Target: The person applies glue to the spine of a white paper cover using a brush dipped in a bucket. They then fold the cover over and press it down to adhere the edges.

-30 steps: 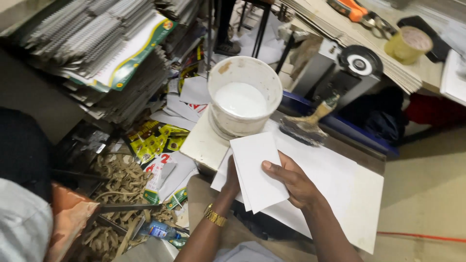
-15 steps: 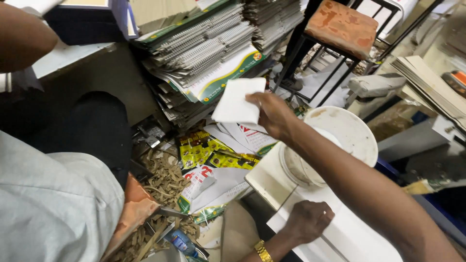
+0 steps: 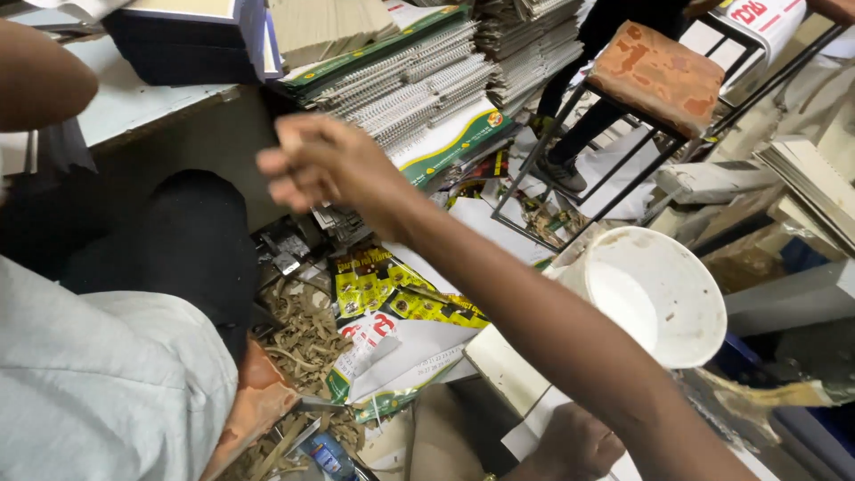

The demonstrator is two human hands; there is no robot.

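My right hand [image 3: 325, 169] is stretched out to the left above the cluttered floor, blurred, fingers loosely apart, with no paper visible in it. It hovers in front of a stack of spiral-bound calendars [image 3: 419, 80] and near a seated person's dark trousers [image 3: 178, 240]. My left hand [image 3: 574, 441] rests with curled fingers on white paper sheets [image 3: 525, 436] at the bottom edge, partly hidden by my right forearm. A white bucket [image 3: 668, 347] of white glue stands just right of my forearm.
A person in a light grey shirt [image 3: 98, 383] sits at the left; another arm [image 3: 40, 76] shows at the top left. A metal stool with a rust-orange seat [image 3: 659, 76] stands behind. Paper scraps [image 3: 303, 338], printed yellow-green sheets [image 3: 392, 289] and a plastic bottle [image 3: 325, 454] litter the floor.
My right hand carried a white sheet from the work surface up and leftward; now the sheet is gone from it. The view has swung left. My left hand stayed on the sheets.
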